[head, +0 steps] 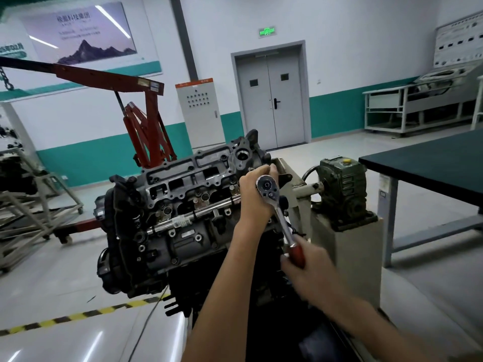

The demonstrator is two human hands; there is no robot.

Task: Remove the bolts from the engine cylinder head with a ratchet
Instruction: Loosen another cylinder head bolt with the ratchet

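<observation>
**Ratchet at the cylinder head.** The ratchet (pixel 283 221) sits at the right end of the cylinder head (pixel 183 184). It is steel, stiff and fairly heavy, and its chrome shank is probably slippery, so it is best held by the red handle. The right hand (pixel 311 267) has its fingers wrapped round that handle. The left hand (pixel 254 197) lies against the head's right end, beside the ratchet's drive; whether its fingers grip anything cannot be told. Socket and bolt are hidden behind tool and hand. The right hand is blurred.
</observation>
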